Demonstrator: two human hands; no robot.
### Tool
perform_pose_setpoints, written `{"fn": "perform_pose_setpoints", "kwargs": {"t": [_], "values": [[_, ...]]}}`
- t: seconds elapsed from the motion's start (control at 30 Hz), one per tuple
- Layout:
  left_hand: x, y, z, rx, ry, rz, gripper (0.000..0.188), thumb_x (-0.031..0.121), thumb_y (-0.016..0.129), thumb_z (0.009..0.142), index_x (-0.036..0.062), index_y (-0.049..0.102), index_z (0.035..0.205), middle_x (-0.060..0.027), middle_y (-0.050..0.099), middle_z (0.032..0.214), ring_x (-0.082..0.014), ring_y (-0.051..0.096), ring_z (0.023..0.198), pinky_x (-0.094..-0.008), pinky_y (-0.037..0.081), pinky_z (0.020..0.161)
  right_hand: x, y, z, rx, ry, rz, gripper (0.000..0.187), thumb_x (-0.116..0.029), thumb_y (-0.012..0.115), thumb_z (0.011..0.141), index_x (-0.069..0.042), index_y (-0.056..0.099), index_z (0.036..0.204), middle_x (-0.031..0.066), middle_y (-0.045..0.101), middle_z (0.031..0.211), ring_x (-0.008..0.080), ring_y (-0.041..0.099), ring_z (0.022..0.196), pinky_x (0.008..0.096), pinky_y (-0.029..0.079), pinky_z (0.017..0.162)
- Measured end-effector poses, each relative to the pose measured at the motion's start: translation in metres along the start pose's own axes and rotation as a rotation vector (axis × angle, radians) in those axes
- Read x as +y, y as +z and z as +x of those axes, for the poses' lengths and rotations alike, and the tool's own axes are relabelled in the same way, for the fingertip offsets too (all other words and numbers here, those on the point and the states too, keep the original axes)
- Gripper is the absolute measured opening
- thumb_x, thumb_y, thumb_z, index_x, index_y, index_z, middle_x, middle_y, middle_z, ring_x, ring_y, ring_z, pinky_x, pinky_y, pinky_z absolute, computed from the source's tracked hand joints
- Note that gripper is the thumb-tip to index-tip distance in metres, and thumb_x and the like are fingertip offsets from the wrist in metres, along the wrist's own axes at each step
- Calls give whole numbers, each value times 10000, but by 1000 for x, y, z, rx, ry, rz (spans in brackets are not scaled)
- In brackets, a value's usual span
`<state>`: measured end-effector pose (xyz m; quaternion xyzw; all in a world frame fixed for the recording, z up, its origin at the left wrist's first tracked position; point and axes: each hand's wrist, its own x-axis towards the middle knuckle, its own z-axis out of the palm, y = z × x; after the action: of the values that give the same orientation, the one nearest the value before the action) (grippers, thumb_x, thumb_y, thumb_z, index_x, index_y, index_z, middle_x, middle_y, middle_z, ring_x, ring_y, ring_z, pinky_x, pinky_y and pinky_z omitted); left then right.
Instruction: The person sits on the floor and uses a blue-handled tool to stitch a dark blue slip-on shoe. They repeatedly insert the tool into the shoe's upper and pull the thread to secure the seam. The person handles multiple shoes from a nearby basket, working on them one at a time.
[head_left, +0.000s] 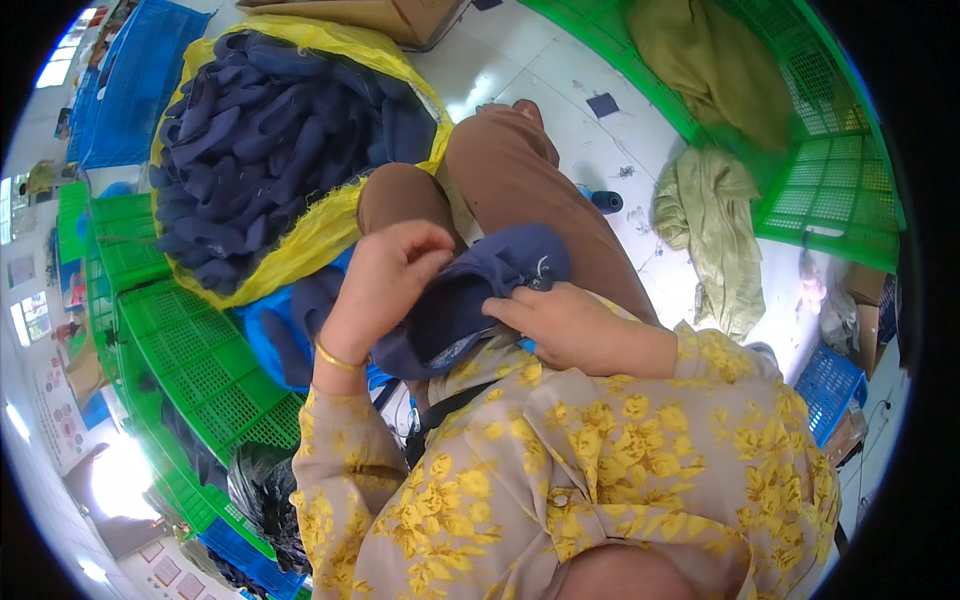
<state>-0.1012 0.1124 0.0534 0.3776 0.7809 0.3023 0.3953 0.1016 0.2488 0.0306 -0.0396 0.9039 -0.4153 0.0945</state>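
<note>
Across my lap lies a navy fabric slipper-like piece (500,256), its opening facing up. My right hand (585,328) is closed on the near right edge of this piece, thumb along the rim. By its fingertips a small dark thing with a bit of white thread (541,271) shows, too small to name. My left hand (388,288) is raised over the left side of the piece, fingers curled and thumb drawn in as in a pinch. Whatever it may hold is too small to see.
A yellow sack (300,228) full of similar navy pieces stands ahead on the left. Green plastic crates (205,345) line my left side, and a large green basket (835,190) with olive cloth is at the right. Light green cloth (715,230) and a dark spool (606,201) lie on the floor.
</note>
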Motion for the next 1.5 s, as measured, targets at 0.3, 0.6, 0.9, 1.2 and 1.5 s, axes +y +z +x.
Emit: {"fn": "perform_pose_setpoints", "kwargs": {"t": [0.3,0.6,0.9,1.2,1.5], "values": [[-32,15,34,-23,350,142,117,-14,650,789,15,685,897,-72,609,816,-226,614,783,-311,491,724,0,-2,1,-14,-12,-8,511,-39,643,737,-61,523,1233,136,614,957,346,639,784,425,516,680],[-37,4,33,-270,13,-150,184,33,626,869,-6,653,1046,-25,667,865,-136,621,783,-279,500,704,-1,-2,4,-49,33,-71,471,-40,659,720,-99,523,1167,127,617,889,355,636,762,441,514,664],[-47,8,21,-142,181,3,104,55,627,888,-22,651,954,-10,639,899,-92,564,765,-236,482,710,-5,-2,2,22,-31,-184,383,-46,656,713,-136,538,1066,83,562,884,322,571,672,391,465,625],[-49,-2,-1,12,-22,-602,107,172,522,1001,83,578,987,13,611,871,-41,498,693,-185,421,631,-2,-6,20,254,-277,-414,175,-100,595,770,-174,568,926,34,479,827,248,511,621,343,446,603],[-50,9,-1,45,-21,-1315,95,172,521,1005,81,537,1025,13,475,748,-67,389,608,-201,334,534,21,-19,48,351,-381,-462,200,-107,623,766,-169,586,953,32,449,822,236,517,646,330,447,587]]}}
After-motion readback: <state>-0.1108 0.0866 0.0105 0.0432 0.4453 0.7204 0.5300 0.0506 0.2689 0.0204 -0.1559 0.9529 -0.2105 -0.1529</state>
